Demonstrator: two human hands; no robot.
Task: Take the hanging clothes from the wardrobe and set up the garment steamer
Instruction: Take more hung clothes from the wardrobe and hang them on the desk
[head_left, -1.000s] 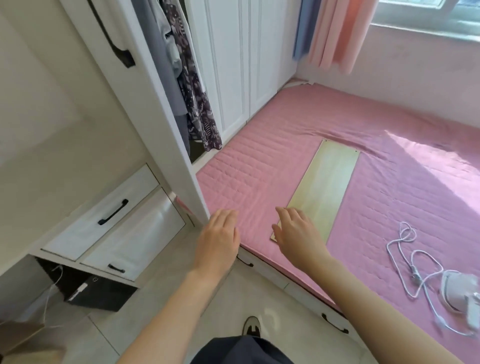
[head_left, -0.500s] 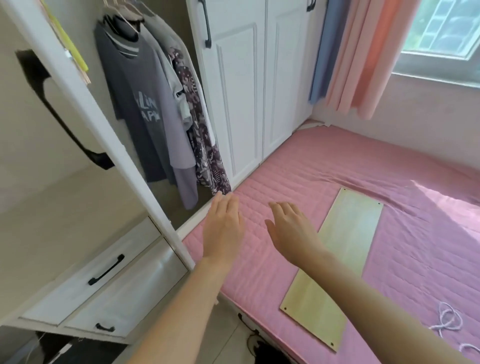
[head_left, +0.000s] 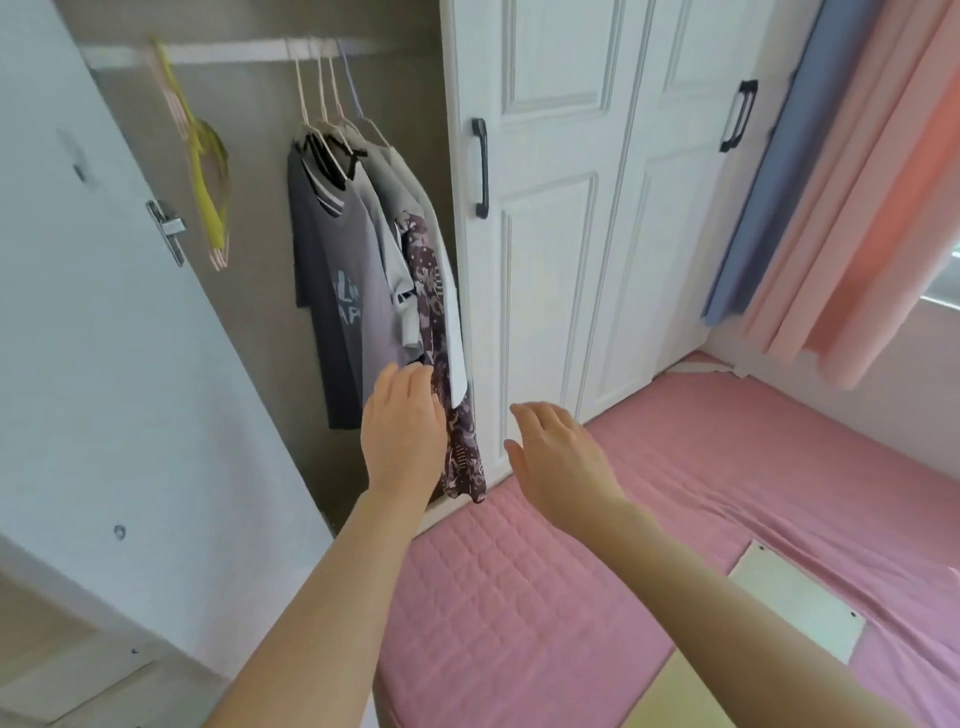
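Observation:
Several garments hang on a rail (head_left: 234, 52) inside the open wardrobe: a dark grey printed T-shirt (head_left: 332, 291), lighter grey tops (head_left: 395, 218), a dark patterned dress (head_left: 457, 441) and a white piece (head_left: 452, 332). My left hand (head_left: 402, 426) reaches up with straight fingers, its tips at the hem of the grey clothes, in front of the patterned dress. My right hand (head_left: 558, 457) hovers open just right of the dress, in front of the closed white door. The steamer is out of view.
Empty yellow and pink hangers (head_left: 208, 176) hang at the rail's left. The open wardrobe door (head_left: 104, 338) stands at the left. Closed white doors (head_left: 561, 234) with black handles lie right. A pink quilted mattress (head_left: 701, 493) carries a light wooden board (head_left: 800, 608). Blue and pink curtains (head_left: 831, 182) hang far right.
My view has swung up from the floor and drawers to the wardrobe rail. Both hands rose from the mattress edge toward the hanging clothes; the steamer and its cord left the view.

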